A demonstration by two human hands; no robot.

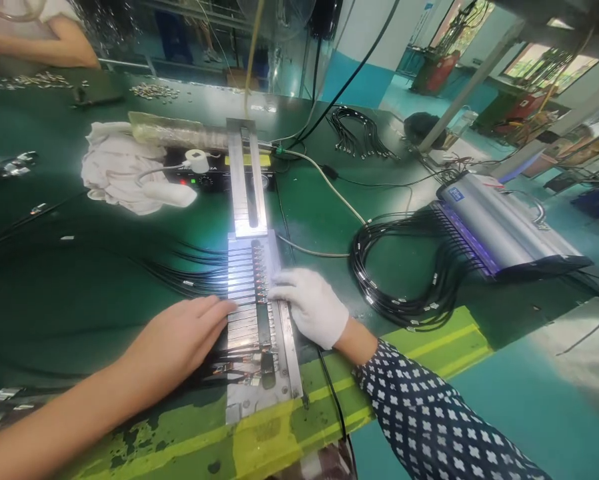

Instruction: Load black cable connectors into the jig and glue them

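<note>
A slotted metal fixture (242, 323) lies in front of me under a bright light, with thin black cables (179, 270) running into its slots from the left. My bare left hand (184, 333) rests at the fixture's left edge, its fingertips together on the cables; anything between them is too small to make out. My right hand (314, 307), in a white glove, has its fingers over the row of small connectors (260, 267) on the fixture's right side. Whether it grips one cannot be told. More cable ends with connectors lie across the fixture's near end.
Coiled black cables (364, 267) lead to a silver machine (509, 223) at the right. Behind the fixture stand a black control box (214, 180) and a white cloth (119, 167). Another cable bundle (362, 127) lies farther back. A person's arm (44, 50) shows at the far left.
</note>
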